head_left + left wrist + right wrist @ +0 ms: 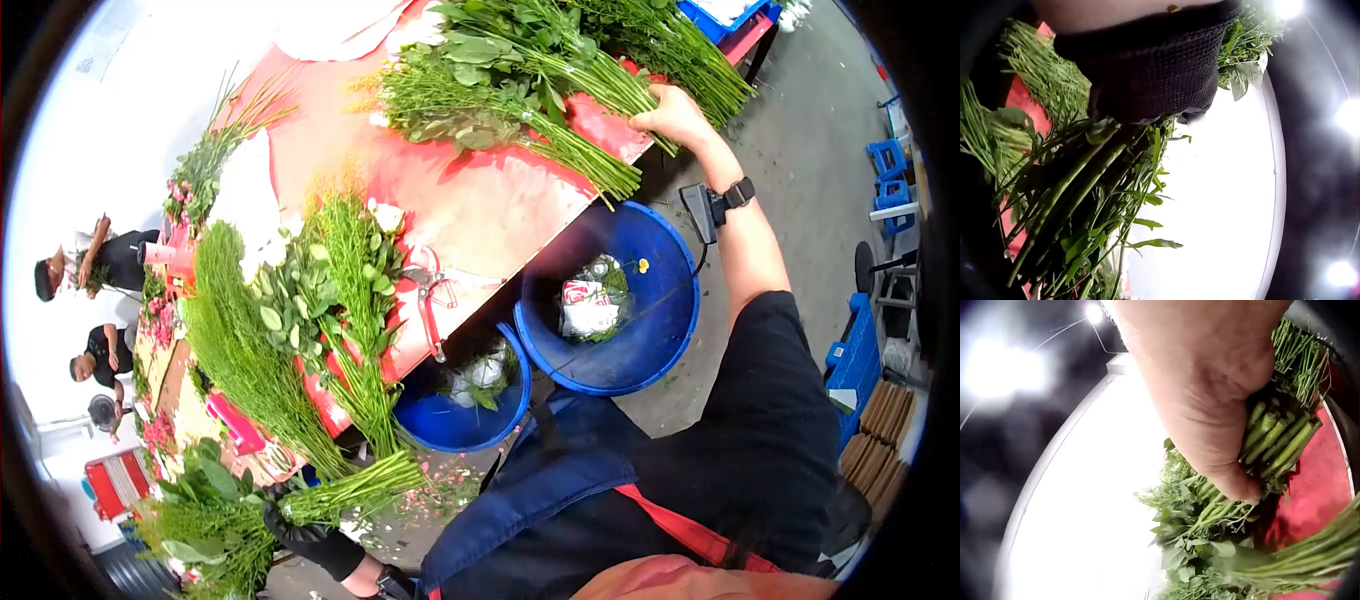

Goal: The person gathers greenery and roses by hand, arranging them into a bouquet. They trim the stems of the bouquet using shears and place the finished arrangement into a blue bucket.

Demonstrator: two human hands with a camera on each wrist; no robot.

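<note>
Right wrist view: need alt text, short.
A bare right hand grips a bundle of cut green stems near their cut ends, over a red table. More leafy stems lie below it, against a bright, washed-out background.

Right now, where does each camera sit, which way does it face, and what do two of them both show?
Head: worn on the head, facing down at the red table; both arms, torso show.
Left wrist: under the gloved left hand, facing its held stem bundle.
Right wrist: under the bare right hand, facing its gripped flower stems.
Shared: head and right wrist both show those stems.
</note>
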